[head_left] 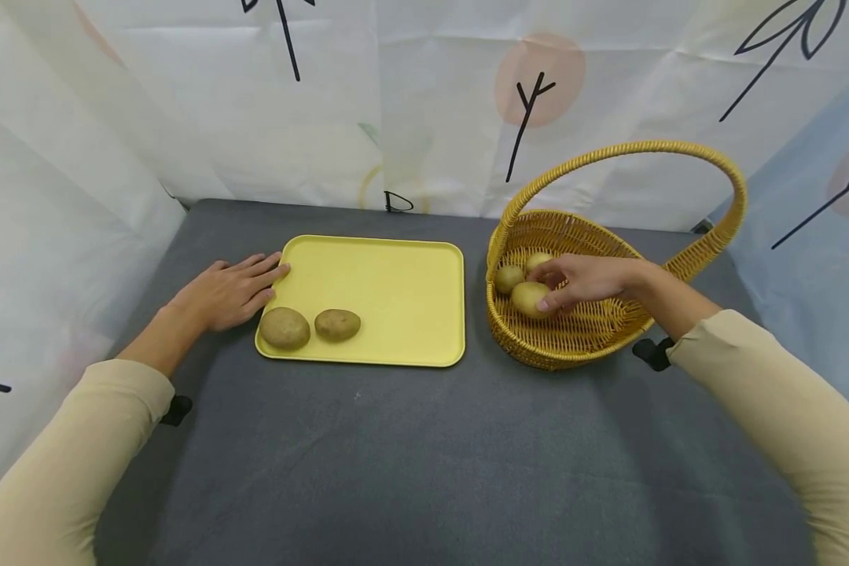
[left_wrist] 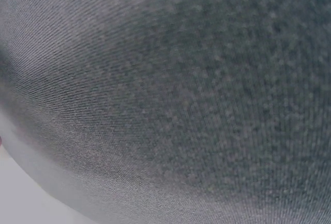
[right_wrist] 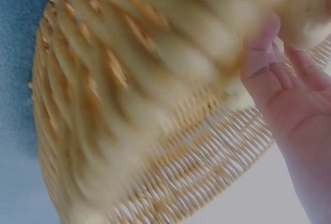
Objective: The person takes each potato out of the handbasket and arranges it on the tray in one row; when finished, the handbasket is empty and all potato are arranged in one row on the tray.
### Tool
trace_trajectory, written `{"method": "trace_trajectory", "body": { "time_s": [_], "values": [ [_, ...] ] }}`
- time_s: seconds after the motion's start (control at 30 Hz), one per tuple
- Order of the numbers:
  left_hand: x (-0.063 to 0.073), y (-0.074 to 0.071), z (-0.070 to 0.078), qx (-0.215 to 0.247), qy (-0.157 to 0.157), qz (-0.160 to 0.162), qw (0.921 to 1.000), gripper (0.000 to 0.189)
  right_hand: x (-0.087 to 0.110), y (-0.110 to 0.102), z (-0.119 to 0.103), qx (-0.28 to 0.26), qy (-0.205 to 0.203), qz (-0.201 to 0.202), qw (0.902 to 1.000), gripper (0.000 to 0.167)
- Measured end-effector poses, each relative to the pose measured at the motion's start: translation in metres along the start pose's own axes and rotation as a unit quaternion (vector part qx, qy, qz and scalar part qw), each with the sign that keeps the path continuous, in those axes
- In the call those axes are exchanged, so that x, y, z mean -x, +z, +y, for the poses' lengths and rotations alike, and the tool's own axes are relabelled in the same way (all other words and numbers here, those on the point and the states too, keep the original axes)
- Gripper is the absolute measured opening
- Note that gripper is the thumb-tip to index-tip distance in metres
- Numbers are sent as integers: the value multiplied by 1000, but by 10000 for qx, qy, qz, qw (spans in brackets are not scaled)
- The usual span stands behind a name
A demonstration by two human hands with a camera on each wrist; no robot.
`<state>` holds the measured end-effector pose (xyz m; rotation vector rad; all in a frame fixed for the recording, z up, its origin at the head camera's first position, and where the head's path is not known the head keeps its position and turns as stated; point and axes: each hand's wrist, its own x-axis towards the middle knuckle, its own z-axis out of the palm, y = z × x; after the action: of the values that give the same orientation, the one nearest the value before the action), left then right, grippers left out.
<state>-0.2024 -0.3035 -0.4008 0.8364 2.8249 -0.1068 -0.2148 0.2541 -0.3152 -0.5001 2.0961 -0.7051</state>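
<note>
My right hand (head_left: 583,279) reaches into the yellow wicker basket (head_left: 562,358) and holds a potato (head_left: 528,300), thumb on the near side and fingers over the far side. In the right wrist view this potato (right_wrist: 305,19) shows beyond the thumb. Two more potatoes lie beside it in the basket, one at the left (head_left: 509,279) and a partly covered one behind (head_left: 538,260). My left hand (head_left: 229,292) rests with spread fingers on the left edge of the yellow tray (head_left: 396,299). On the tray lie a larger potato (head_left: 284,328) and a smaller potato (head_left: 337,325).
The basket's tall arched handle (head_left: 630,149) rises over its right side, with my right forearm in front of its lower right end. A dark grey cloth (head_left: 410,456) covers the table. Patterned white curtains (head_left: 424,102) hang behind and at the sides.
</note>
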Motion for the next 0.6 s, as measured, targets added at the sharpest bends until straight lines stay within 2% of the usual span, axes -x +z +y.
{"method": "trace_trajectory", "body": {
  "time_s": [0.2,0.33,0.47,0.6],
  "values": [
    [0,2,-2,-23,-25,-4,10000,55,25,-9,-22,-216,-348,259,9988,66],
    [0,2,-2,-5,-23,-11,10000,55,36,-9,-41,-163,-443,266,9985,62],
    [0,1,-1,25,-8,-14,10000,55,37,-1,-58,-252,-884,45,9958,56],
    [0,-1,0,34,-13,-13,10000,54,26,16,-73,-405,-1354,-151,9899,53]
  ]
}}
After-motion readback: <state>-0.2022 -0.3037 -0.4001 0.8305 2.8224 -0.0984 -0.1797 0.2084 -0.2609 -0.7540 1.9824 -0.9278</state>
